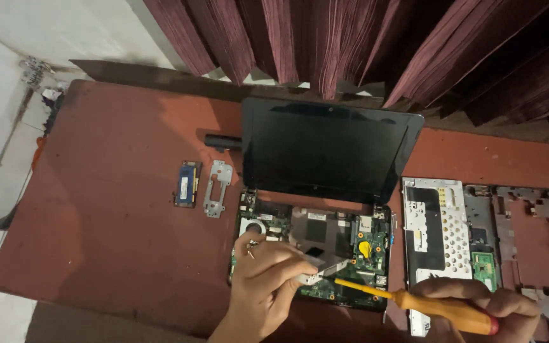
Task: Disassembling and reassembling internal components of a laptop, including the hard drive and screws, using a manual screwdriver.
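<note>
An opened laptop (328,152) lies on a red-brown table (115,209), its screen tilted back and its green motherboard (366,248) bare. My left hand (268,279) rests on the board's front left part, fingers pinching a small silvery metal piece (316,272). My right hand (497,305) grips an orange-handled screwdriver (440,308), whose thin shaft points left with its tip on the board near the front edge, just right of my left fingers.
A memory module (188,183) and a grey metal bracket (217,188) lie left of the laptop. A black cylindrical battery (222,141) sits behind them. Right of the laptop lie a perforated keyboard plate (436,235) and a grey case frame (528,241). Dark red curtains (351,44) hang behind.
</note>
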